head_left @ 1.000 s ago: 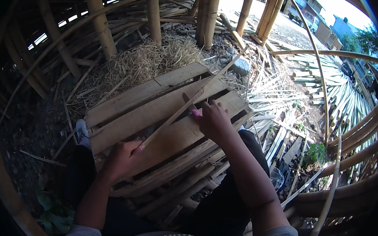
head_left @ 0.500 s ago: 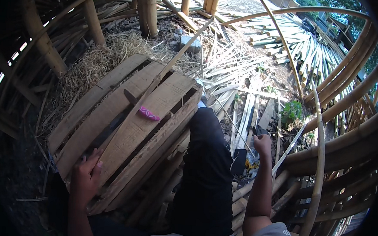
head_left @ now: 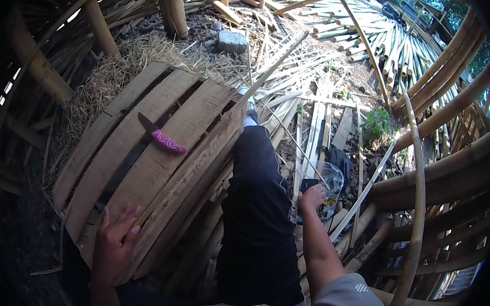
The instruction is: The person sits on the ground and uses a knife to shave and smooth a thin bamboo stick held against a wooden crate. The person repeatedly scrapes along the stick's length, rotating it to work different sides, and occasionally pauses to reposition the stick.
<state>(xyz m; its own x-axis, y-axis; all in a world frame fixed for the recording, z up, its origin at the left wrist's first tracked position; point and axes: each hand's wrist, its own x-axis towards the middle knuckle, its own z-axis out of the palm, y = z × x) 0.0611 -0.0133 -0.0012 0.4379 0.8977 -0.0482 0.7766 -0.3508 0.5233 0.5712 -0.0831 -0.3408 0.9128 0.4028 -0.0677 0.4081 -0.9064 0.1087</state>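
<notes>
My left hand (head_left: 116,238) lies open on the near end of a slatted wooden crate (head_left: 158,170), fingers spread over the slats. On top of the crate rests a knife (head_left: 166,140) with a dark blade and a pink patterned handle, touched by neither hand. A long bamboo strip (head_left: 274,67) slants past the crate's far right corner; its lower part is hard to make out against the crate's edge. My right hand (head_left: 312,197) is low at the right with curled fingers, against a small black rectangular object (head_left: 309,184). Whether it grips that object is unclear.
A clear plastic container (head_left: 334,179) sits beside my right hand. My knee (head_left: 254,182) stands between crate and hand. Bamboo poles (head_left: 417,210) curve along the right. Straw (head_left: 113,81), a grey block (head_left: 232,42) and cut bamboo (head_left: 389,43) lie farther off.
The bamboo strip has swung right, off the middle of the crate, and my left hand's fingers have spread. My right hand has moved left and closer, to the black object. The view has shifted slightly.
</notes>
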